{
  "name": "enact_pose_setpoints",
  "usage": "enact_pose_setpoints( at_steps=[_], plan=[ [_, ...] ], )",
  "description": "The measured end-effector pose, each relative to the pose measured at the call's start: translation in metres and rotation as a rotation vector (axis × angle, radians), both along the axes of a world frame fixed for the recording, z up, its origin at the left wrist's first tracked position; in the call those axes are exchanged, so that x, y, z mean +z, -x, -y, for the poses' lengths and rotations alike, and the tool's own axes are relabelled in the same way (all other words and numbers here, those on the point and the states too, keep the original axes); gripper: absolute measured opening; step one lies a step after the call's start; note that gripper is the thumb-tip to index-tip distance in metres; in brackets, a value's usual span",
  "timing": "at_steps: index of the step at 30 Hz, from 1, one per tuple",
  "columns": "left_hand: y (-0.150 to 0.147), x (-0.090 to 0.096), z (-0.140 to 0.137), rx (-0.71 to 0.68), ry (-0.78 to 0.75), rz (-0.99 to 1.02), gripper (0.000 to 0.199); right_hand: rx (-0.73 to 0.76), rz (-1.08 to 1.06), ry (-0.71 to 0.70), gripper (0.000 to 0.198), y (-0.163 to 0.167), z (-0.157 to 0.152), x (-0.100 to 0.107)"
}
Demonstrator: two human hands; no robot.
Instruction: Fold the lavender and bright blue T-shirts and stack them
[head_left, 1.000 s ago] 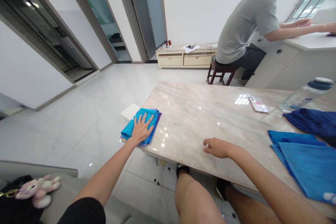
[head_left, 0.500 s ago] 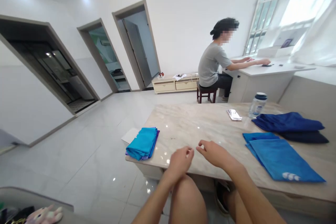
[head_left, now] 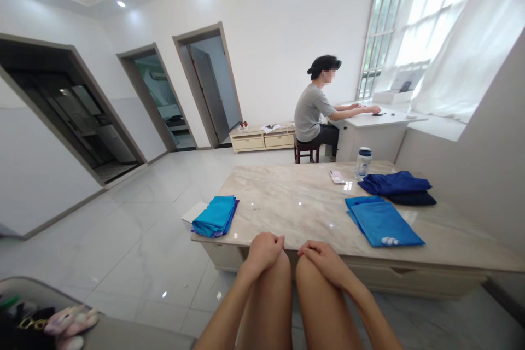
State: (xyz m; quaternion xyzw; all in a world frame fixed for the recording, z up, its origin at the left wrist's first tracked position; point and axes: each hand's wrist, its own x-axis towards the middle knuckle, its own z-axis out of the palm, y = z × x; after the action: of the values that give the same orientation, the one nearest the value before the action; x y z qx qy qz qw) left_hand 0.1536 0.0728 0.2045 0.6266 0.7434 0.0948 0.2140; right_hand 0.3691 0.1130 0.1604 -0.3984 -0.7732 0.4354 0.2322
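My left hand [head_left: 263, 250] rests on my left knee with the fingers curled and nothing in it. My right hand [head_left: 324, 258] lies on my right knee, also holding nothing. Ahead stands a low marble table [head_left: 295, 208]. A folded stack of turquoise and purple cloths [head_left: 215, 216] sits at its left corner, out of reach of both hands. A flat blue garment [head_left: 383, 222] lies on the table's right side. Behind it sits a pile of dark blue cloth [head_left: 397, 185].
A water bottle [head_left: 363, 163] and a phone [head_left: 337, 176] stand at the table's far edge. Another person [head_left: 314, 115] sits on a stool at a white desk [head_left: 379, 126] by the window. A plush toy [head_left: 68, 324] lies at lower left. White paper [head_left: 194, 211] lies on the floor.
My left hand left the folded turquoise stack and came back to my knee. My right hand drew off the table onto the other knee. The view rose and pulled back from the table.
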Motion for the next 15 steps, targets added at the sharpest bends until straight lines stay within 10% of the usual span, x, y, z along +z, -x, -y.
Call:
enact_pose_setpoints(
  at_steps=[9, 15],
  plan=[
    [-0.009, -0.025, 0.034, 0.009, -0.313, -0.184, 0.042, -0.461, 0.156, -0.786, 0.082, 0.035, 0.113, -0.09],
    [0.0, -0.032, 0.039, 0.027, -0.39, -0.103, 0.034, -0.455, 0.283, -0.723, 0.096, 0.037, 0.126, -0.063]
  ],
)
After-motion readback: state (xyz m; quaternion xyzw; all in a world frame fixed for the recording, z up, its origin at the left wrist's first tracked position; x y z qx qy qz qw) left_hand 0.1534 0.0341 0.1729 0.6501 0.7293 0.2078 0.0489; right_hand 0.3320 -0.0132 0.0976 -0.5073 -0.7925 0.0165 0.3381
